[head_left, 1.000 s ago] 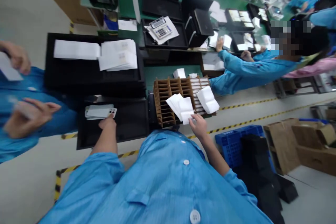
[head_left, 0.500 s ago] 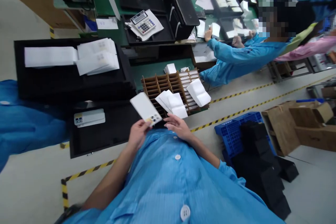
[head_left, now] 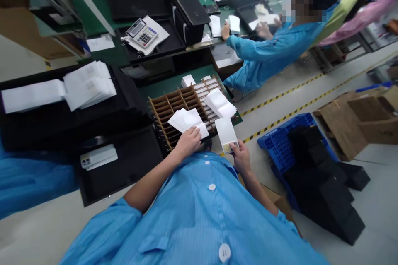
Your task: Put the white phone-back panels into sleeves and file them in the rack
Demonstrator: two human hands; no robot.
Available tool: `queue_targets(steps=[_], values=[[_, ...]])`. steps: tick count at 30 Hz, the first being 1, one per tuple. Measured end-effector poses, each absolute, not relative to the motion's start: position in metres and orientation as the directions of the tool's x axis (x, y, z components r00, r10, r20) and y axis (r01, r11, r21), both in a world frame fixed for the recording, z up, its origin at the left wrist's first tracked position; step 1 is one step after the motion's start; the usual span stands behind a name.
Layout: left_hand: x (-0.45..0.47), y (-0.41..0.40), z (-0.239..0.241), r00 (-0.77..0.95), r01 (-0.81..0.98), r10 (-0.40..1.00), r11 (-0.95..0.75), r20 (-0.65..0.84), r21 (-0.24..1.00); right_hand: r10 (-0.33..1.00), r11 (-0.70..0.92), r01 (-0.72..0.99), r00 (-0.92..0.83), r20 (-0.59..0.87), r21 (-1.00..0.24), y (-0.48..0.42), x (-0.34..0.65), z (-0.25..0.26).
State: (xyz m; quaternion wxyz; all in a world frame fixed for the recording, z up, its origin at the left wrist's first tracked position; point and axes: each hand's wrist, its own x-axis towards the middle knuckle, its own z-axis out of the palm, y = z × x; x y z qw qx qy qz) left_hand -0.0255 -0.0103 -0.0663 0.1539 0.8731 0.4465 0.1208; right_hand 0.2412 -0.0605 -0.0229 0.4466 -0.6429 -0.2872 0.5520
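My right hand [head_left: 241,158] grips a white smartphone [head_left: 226,131] by its lower end. The thumb lies near the yellowish patch and camera lenses, partly covering them. My left hand [head_left: 188,144] is on a fanned pile of white paper sleeves [head_left: 183,119], its fingers closed over the near edge; the thumb is mostly hidden. That pile rests on a brown cardboard divider grid [head_left: 161,109]. Another pile of white sleeves [head_left: 219,102] lies on the grid's right part, where narrow white-edged items fill the slots.
To the left, a black tray [head_left: 130,169] holds white phones [head_left: 99,157]. Behind it, white sleeves [head_left: 90,83] lie on a black case. A calculator [head_left: 143,35] sits at the back. A co-worker in a blue sleeve [head_left: 261,51] is at the right, beyond a blue pallet [head_left: 276,136] with black boxes.
The smartphone has passed from my left hand to my right and moved rightward. My left hand has come onto the white sleeves. The camera view has shifted and tilted.
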Motion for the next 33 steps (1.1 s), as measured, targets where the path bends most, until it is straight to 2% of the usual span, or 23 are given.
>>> queue_targets(steps=[3, 7, 16, 27, 33], values=[[-0.023, -0.005, -0.071, 0.579, 0.754, 0.812, -0.569, 0.077, 0.327, 0.843, -0.469, -0.124, 0.235, -0.485, -0.875, -0.067, 0.244, -0.029], [-0.026, 0.005, -0.076, 0.542, 0.776, 0.84, -0.505, 0.009, 0.378, 0.851, -0.484, -0.072, 0.194, -0.489, -0.872, -0.069, 0.246, -0.036], [-0.03, 0.03, -0.089, 0.225, 0.764, 0.953, -0.043, -0.204, 0.644, 0.907, -0.42, 0.087, 0.062, -0.416, -0.903, -0.056, 0.242, -0.045], [-0.028, 0.034, -0.09, 0.08, 0.741, 0.967, 0.104, -0.241, 0.663, 0.926, -0.375, 0.156, 0.018, -0.377, -0.914, -0.048, 0.225, -0.057], [-0.031, 0.034, -0.088, 0.068, 0.669, 0.963, 0.149, -0.26, 0.728, 0.941, -0.334, 0.271, 0.044, -0.334, -0.903, -0.043, 0.216, -0.067]])
